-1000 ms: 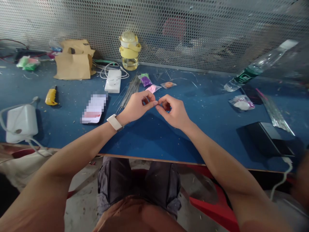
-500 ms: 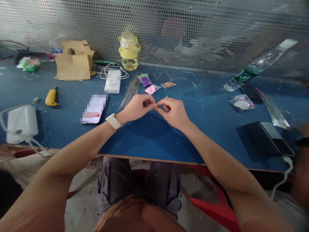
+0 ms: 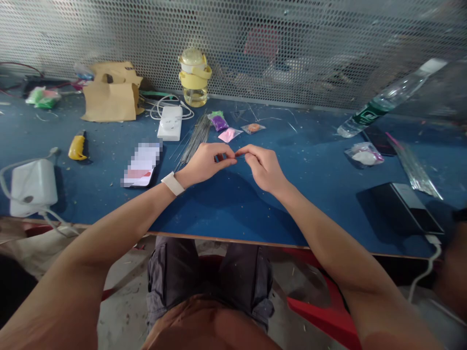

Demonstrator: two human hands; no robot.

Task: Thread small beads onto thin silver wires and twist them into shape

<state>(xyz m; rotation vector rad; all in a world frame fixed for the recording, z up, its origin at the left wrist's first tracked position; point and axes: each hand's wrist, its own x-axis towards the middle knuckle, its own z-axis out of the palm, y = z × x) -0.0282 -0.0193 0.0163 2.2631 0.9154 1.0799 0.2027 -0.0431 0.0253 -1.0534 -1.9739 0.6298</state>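
Above the middle of the blue table, my left hand (image 3: 208, 161) is closed in a pinch, with a pale band on its wrist. My right hand (image 3: 265, 167) faces it, thumb pressed against the bent fingers and index finger reaching to the left fingertips. Whatever sits between the fingertips is too thin and small to name. Beside my left hand lies a bundle of thin metal wires (image 3: 195, 138). Small bags of purple clay-like stuff (image 3: 219, 121), pink stuff (image 3: 228, 134) and orange stuff (image 3: 253, 128) lie just beyond the hands.
A phone (image 3: 143, 163), a white power bank (image 3: 170, 122) and a yellow cutter (image 3: 77, 147) lie left. A yellow-lidded bottle (image 3: 196, 80) stands by the perforated metal screen (image 3: 233, 43). Rightward are a leaning water bottle (image 3: 386, 104), a clear bag (image 3: 365, 154) and a dark box (image 3: 404, 209).
My right thumb has drawn back from the left fingertips and now lies along the bent fingers. A narrow gap shows between the hands; my left hand has barely moved.
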